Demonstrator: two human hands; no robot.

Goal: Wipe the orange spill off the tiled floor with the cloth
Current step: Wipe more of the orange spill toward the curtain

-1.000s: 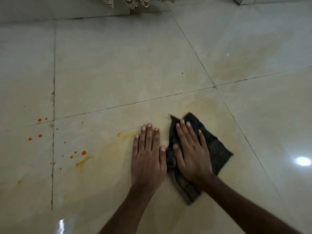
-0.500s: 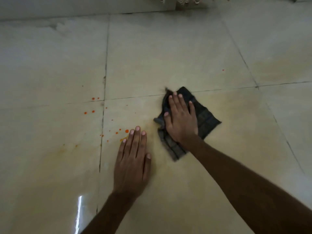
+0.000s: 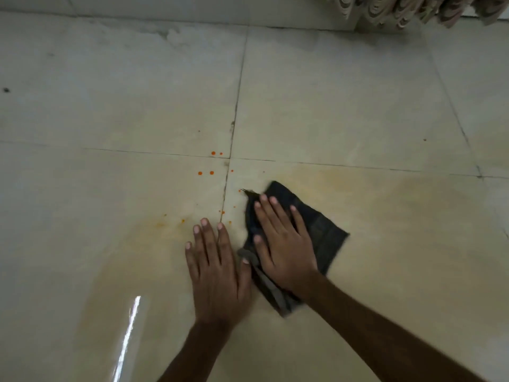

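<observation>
our left grip point(image 3: 217, 274) lies flat, palm down, fingers straight and close together. our right grip point(image 3: 283, 244) lies flat just beside it, fingers spread, both forearms point(image 3: 385, 334) stretched forward.

Glossy beige tiled floor point(image 3: 110, 106); possibly curtain point(image 3: 385, 6) beyond.

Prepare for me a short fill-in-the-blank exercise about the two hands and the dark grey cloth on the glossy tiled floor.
The small round drops on the glossy beige tiled floor are ___ in colour.
The dark grey fabric cloth lies ___ the right hand.
The left hand rests flat on the floor, to the ___ of the cloth.
Missing words: orange, under, left.
</observation>
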